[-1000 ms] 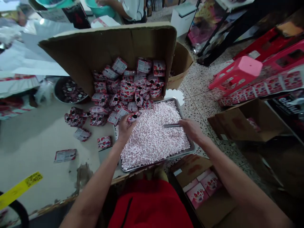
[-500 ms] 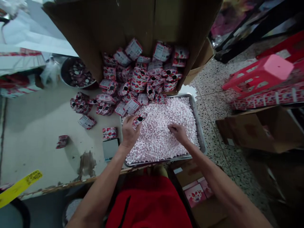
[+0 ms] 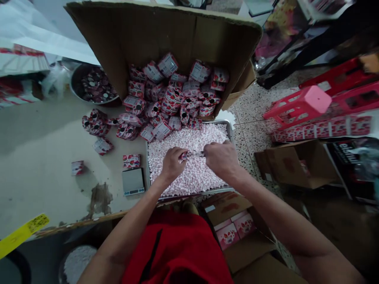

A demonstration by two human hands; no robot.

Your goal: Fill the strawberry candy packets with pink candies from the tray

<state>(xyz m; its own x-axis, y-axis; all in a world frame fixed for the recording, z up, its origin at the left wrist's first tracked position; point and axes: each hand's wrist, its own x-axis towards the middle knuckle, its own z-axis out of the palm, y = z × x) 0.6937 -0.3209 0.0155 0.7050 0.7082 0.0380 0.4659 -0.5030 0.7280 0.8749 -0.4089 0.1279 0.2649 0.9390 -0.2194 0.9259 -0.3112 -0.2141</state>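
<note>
My left hand (image 3: 174, 163) is closed around a small strawberry-print packet (image 3: 184, 156), held over the tray of pellets. My right hand (image 3: 221, 157) grips what looks like a small metal spoon (image 3: 201, 154), whose end points left at the packet's mouth. Small white-pink pellets (image 3: 193, 153) show between packet and spoon. Both hands hover above a metal tray (image 3: 189, 195) heaped with pale pink pellets (image 3: 177, 183). Most of the held packet is hidden by my left fingers.
Many filled-looking packets (image 3: 173, 100) spill from a tipped cardboard box (image 3: 160, 35) behind the tray. A small digital scale (image 3: 133, 180) sits left of it, with a packet (image 3: 131, 160) behind. A bowl of small discs (image 3: 94, 85) stands back left. Pink stools (image 3: 302, 102) are at right.
My right hand has lifted from the pellets and moved up with the spoon, to the packet's mouth. My left hand has shifted towards the tray's middle and turned the packet. The view has shifted slightly.
</note>
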